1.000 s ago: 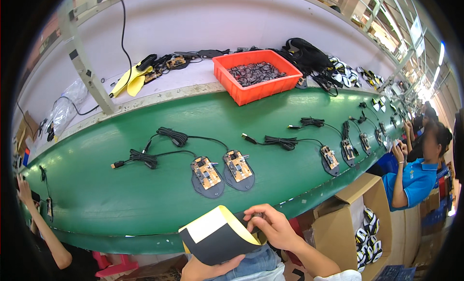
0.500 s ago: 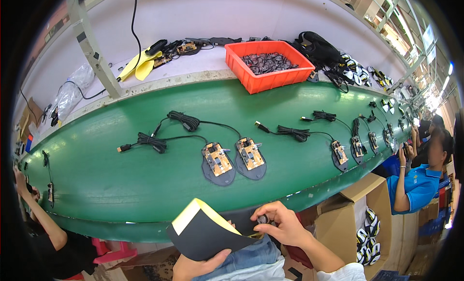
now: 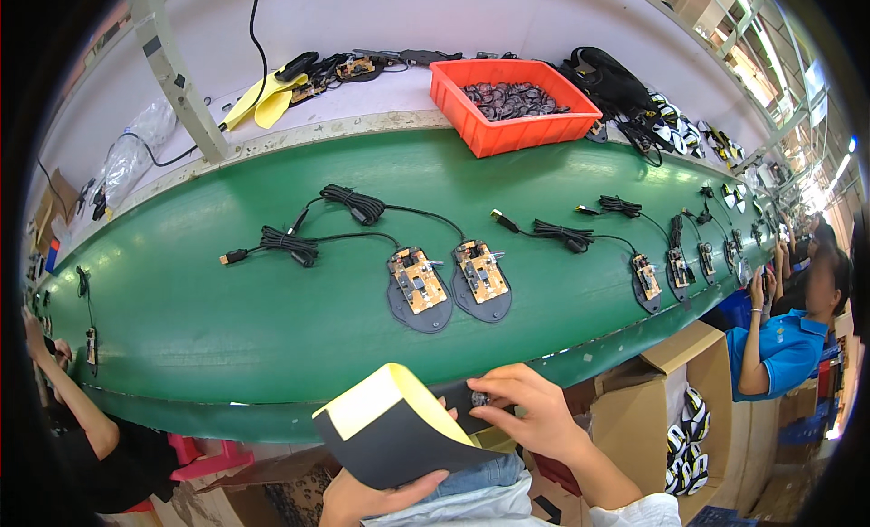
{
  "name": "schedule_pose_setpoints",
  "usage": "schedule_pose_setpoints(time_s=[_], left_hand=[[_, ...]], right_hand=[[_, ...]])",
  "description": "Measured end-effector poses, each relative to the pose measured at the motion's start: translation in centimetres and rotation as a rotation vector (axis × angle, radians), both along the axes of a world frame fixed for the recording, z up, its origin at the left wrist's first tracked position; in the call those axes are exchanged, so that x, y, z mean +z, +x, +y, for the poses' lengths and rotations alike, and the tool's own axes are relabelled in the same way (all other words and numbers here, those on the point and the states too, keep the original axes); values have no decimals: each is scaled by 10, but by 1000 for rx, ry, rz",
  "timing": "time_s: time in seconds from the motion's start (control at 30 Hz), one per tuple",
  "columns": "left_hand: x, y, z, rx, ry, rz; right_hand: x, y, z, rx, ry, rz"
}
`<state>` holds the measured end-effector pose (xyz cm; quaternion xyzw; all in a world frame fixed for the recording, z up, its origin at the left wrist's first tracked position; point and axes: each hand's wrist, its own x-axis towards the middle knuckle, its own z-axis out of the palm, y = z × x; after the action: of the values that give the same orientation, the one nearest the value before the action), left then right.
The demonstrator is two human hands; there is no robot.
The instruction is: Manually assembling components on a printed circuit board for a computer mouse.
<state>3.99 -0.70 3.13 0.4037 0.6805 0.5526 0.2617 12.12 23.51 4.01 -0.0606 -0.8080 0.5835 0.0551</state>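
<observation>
Holding a curled black sheet (image 3: 399, 436) with a yellow inner face low in front of me, I have my left hand (image 3: 367, 500) under its bottom edge, thumb laid over the edge and the other fingers hidden beneath, so it is gripping the sheet. My right hand (image 3: 526, 414) sits at the sheet's upper right corner, thumb and forefinger pinched together on a small shiny part (image 3: 478, 400) against the sheet; the other fingers curl loosely. The sheet hangs just off the near edge of the green belt (image 3: 227, 328), not touching it.

On the belt just beyond my hands lie two black mouse bases, one on the left (image 3: 419, 291) and one on the right (image 3: 480, 282), each with a bare circuit board, side by side and nearly touching. Their coiled cables (image 3: 353, 201) trail toward the far edge. To the left of them the belt is bare green; to the right more bases (image 3: 645, 282) follow close together along the curve.

Beyond the belt's far edge a white shelf (image 3: 362, 101) carries an orange bin (image 3: 512, 101) of dark small parts. An open cardboard box (image 3: 634, 409) stands just right of my right forearm, and a person in a blue shirt (image 3: 779, 355) sits past it.
</observation>
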Motion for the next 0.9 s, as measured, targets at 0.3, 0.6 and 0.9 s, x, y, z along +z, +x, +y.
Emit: schedule_pose_setpoints(time_s=[0.3,0.6,0.9], left_hand=[[-4,-5,-4,-58,-87,-229],[-7,-8,-4,-36,-31,-111],[3,-13,-6,-59,-78,-87]], right_hand=[[10,-11,-2,229,727,211],[18,-8,49,-70,-273,29],[10,-111,77,-163,323,232]])
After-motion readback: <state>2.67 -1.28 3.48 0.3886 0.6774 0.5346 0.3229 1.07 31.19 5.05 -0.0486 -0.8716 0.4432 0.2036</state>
